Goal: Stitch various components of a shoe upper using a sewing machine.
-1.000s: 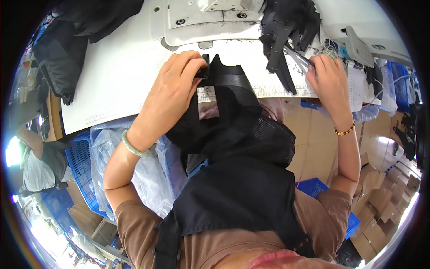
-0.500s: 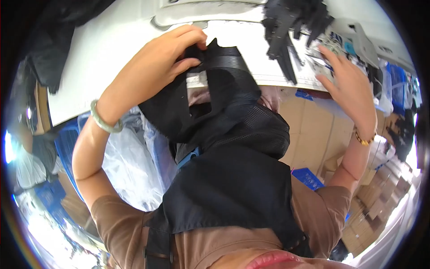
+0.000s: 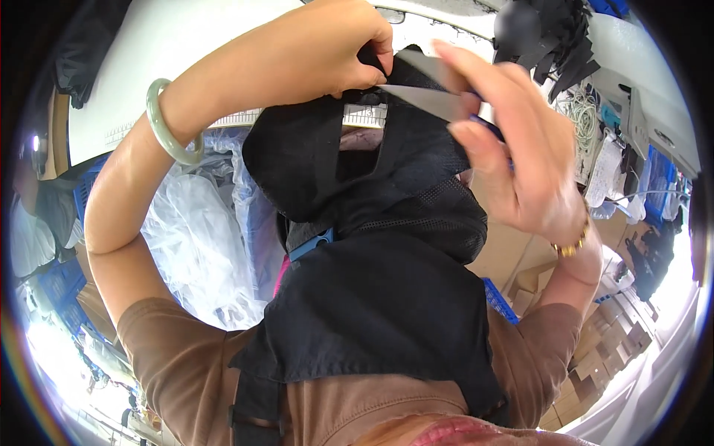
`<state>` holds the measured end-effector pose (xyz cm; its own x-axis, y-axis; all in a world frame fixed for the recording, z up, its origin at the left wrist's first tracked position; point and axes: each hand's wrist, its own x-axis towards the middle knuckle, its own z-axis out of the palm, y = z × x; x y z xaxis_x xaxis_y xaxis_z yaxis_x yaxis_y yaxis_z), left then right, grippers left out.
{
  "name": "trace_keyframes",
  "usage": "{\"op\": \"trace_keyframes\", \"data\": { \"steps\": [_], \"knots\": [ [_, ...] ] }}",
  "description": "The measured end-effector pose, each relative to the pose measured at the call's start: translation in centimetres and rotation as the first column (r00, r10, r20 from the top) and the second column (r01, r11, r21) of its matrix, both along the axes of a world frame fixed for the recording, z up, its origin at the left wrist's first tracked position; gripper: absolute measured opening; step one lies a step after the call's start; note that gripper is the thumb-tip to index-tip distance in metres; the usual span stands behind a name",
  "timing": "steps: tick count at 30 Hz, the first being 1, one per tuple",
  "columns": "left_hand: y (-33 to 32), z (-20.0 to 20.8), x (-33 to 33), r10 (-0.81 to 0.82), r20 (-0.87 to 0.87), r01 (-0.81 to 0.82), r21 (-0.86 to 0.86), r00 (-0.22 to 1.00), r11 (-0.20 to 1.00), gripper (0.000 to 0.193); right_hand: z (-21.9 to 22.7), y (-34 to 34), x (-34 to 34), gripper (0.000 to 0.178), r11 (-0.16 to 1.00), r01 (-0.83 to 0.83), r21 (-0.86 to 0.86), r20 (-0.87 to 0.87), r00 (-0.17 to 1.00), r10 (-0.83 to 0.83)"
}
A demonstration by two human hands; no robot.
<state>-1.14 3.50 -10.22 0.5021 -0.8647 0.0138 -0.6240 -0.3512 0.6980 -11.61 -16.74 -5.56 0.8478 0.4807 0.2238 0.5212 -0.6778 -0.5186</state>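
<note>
My left hand [image 3: 338, 52] is closed in a pinch on the upper edge of a black fabric piece [image 3: 294, 160], beside a gap between two strips of the cloth. The piece has mesh panels and hangs over the table's front edge onto my lap. In my right hand [image 3: 524, 145], slightly blurred, is a pair of scissors [image 3: 424, 102] with pointed silver blades and dark blue handles. Its blades are spread apart, with one tip close to my left fingertips at the cloth. The fingers partly hide the handles.
A white table [image 3: 186, 44] with a ruler strip along its front edge lies ahead. Black fabric strips [image 3: 547, 37] are heaped at the far right, near tangled pale cord [image 3: 584, 123]. Clear plastic [image 3: 197, 238] fills a blue crate at left; cardboard boxes stand at lower right.
My right hand, earlier open over the right side of the table, now holds scissors and has come left to the cloth. My left hand has shifted right and farther away with the fabric edge.
</note>
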Motion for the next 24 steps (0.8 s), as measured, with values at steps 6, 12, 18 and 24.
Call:
{"op": "trace_keyframes", "data": {
  "steps": [6,12,18,24],
  "knots": [
    [0.0,-0.4,-0.1,0.102,-0.255,-0.099,0.026,0.962,0.995,0.01,-6.0,-1.0,0.7,0.03,0.979,0.151,0.139,-0.116,0.984,-0.136],
    [1.2,-1.7,-1.6,0.203,-0.278,-0.234,-0.081,0.939,0.969,0.009,-6.2,-0.9,0.6,0.028,0.983,0.179,-0.043,-0.003,0.984,-0.179],
    [1.2,-1.4,-1.2,0.164,-0.064,-0.168,-0.053,0.984,0.984,0.01,-6.0,-1.0,1.0,0.025,0.986,0.136,-0.095,0.163,0.979,-0.119],
    [1.1,-1.4,-1.3,0.177,-0.113,-0.186,-0.074,0.978,0.98,0.01,-6.1,-1.4,1.1,0.024,0.991,0.087,-0.104,0.141,0.987,-0.072]
  ]
}}
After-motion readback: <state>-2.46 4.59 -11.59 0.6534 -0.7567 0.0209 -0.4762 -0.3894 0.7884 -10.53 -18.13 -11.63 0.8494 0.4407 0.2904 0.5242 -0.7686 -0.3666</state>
